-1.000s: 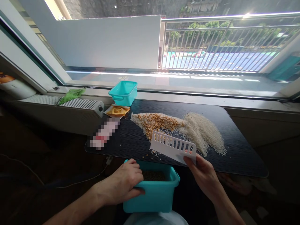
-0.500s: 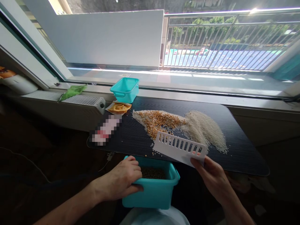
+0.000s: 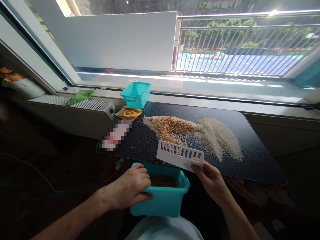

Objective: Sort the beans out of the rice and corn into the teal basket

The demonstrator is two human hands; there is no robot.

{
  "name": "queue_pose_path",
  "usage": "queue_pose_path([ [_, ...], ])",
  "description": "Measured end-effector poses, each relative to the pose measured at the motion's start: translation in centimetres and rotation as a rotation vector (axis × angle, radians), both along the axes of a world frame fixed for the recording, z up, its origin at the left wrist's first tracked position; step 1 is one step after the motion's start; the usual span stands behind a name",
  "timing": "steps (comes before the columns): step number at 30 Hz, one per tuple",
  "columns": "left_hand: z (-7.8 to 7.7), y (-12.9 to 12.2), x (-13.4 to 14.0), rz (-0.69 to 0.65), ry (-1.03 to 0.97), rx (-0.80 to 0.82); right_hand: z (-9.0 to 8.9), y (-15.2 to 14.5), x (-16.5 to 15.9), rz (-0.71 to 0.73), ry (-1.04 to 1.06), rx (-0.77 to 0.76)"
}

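Observation:
My left hand [image 3: 136,185] grips the near left rim of a turquoise plastic bin [image 3: 160,201], held below the table's front edge. Small brownish grains [image 3: 162,180] lie inside it. Between the thumb and fingers of my right hand [image 3: 211,180] is a white slotted plastic strip [image 3: 180,156], tilted at the front edge above the bin. Just beyond the strip lie yellow soybean-like beans [image 3: 172,128] mixed with white grains. A larger heap of white rice-like grains [image 3: 218,136] spreads to the right on the black table [image 3: 252,160].
A second turquoise bin [image 3: 136,95] stands at the table's back left. Near it are a packet with an orange-yellow picture [image 3: 130,113] and a blurred-out flat item [image 3: 116,136]. A radiator [image 3: 92,110] with a green cloth [image 3: 82,96] is at left, below the window.
My right hand has drawn the white strip left and slightly toward the bin. My left hand stays on the bin's rim. The view has shifted a little.

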State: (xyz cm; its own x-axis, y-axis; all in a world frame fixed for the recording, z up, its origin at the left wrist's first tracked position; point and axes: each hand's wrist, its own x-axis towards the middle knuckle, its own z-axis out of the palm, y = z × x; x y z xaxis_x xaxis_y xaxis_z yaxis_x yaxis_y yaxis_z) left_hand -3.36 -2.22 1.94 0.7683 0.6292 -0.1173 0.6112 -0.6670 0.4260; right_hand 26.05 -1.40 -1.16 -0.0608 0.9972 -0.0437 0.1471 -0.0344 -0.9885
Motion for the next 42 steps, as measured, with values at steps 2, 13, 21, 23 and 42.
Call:
queue_pose_path([
  [2,-0.1,0.0,0.0,0.000,-0.002,-0.001,-0.2,-0.3,0.4,0.042,-0.010,-0.007],
  [13,-0.3,-0.1,0.7,0.022,0.004,-0.006,-0.9,-0.6,-1.7,-0.028,0.079,0.024],
  [21,-0.4,0.1,1.1,0.026,-0.017,-0.041,-2.8,-1.9,0.9,-0.244,0.059,0.005],
  [23,-0.4,0.2,1.2,0.024,-0.022,-0.053,-3.2,-1.8,2.3,-0.325,0.034,0.019],
  [42,-0.5,0.4,2.6,-0.010,-0.036,-0.037,-2.1,2.2,4.7,-0.431,-0.052,0.077],
])
